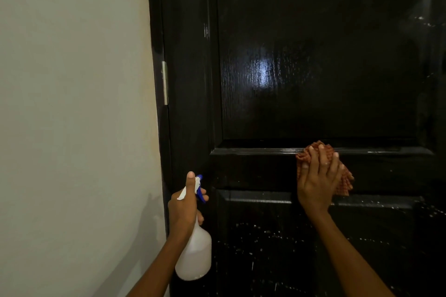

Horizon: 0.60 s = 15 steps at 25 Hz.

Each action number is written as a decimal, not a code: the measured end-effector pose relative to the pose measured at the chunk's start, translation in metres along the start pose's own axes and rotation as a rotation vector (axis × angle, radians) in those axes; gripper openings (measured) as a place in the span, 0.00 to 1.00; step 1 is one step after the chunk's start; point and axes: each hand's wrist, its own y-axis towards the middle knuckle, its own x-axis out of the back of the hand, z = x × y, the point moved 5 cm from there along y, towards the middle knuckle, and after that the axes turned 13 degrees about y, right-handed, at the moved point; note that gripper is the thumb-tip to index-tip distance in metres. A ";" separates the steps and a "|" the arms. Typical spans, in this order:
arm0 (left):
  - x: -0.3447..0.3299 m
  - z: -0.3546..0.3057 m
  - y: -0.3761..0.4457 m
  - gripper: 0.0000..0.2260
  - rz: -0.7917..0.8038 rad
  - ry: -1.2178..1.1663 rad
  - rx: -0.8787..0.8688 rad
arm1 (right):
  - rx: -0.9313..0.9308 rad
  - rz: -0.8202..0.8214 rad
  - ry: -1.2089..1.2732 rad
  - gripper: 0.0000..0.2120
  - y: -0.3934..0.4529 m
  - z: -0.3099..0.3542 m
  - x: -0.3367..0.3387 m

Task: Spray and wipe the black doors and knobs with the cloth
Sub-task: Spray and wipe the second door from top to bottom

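A glossy black panelled door [313, 67] fills the right of the head view. My right hand [317, 181] presses a crumpled red checked cloth [346, 182] flat against the door's middle rail, fingers straight and spread over the cloth. My left hand [184, 207] grips the neck of a white spray bottle [194, 255] with a blue and white trigger head [198, 187], thumb raised, nozzle facing the door. White droplets speckle the lower panel [277, 243]. No knob is in view.
A pale plain wall [72, 103] takes up the left half. The black door frame [156, 31] carries a metal hinge [164, 82] at its edge, left of the door panel.
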 end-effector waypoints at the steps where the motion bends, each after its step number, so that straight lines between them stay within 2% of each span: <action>1: 0.003 0.003 0.000 0.30 0.001 -0.002 0.002 | 0.015 0.012 0.003 0.27 -0.004 0.015 -0.011; 4: 0.014 0.017 0.001 0.32 -0.011 -0.013 0.020 | 0.258 0.179 -0.068 0.29 -0.022 0.072 -0.059; 8: 0.020 0.032 0.005 0.30 -0.028 0.008 0.068 | 0.548 0.377 -0.110 0.34 -0.057 0.133 -0.121; 10: 0.018 0.037 0.005 0.30 -0.025 0.028 0.091 | 0.719 0.513 -0.142 0.35 -0.087 0.134 -0.143; 12: 0.016 0.041 0.006 0.30 -0.031 0.040 0.088 | 0.863 0.553 -0.187 0.35 -0.105 0.119 -0.146; 15: 0.014 0.045 0.006 0.29 -0.025 0.018 0.088 | 0.826 0.528 -0.182 0.34 -0.096 0.093 -0.124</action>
